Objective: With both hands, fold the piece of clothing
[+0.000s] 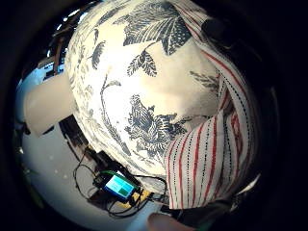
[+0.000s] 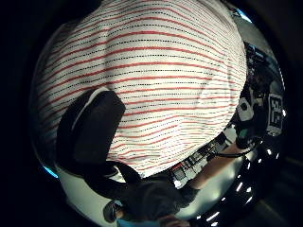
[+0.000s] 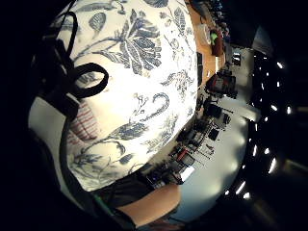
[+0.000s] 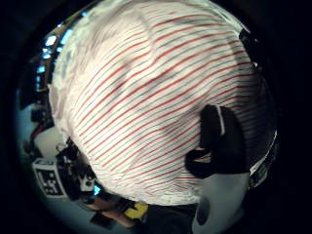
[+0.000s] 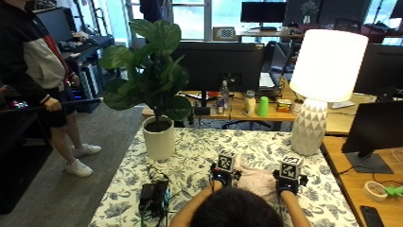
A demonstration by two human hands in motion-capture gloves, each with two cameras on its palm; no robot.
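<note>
Mid-fold — striped garment [image 5: 255, 179] on floral tablecloth [image 5: 189, 156], between hands. Left hand [image 5: 220, 177] and right hand [image 5: 288, 182] each pinch striped edge, probably. Next: carry edges over together, lay flat.

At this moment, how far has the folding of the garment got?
Done: the striped garment lies bunched on the floral tablecloth, with one flap turned over in the left little finger side view; no neat fold shows. In hand: the left hand and right hand are both at the cloth, a gloved thumb over the stripes in each thumb side view. Left: seemingly most of the folding and squaring up.
</note>
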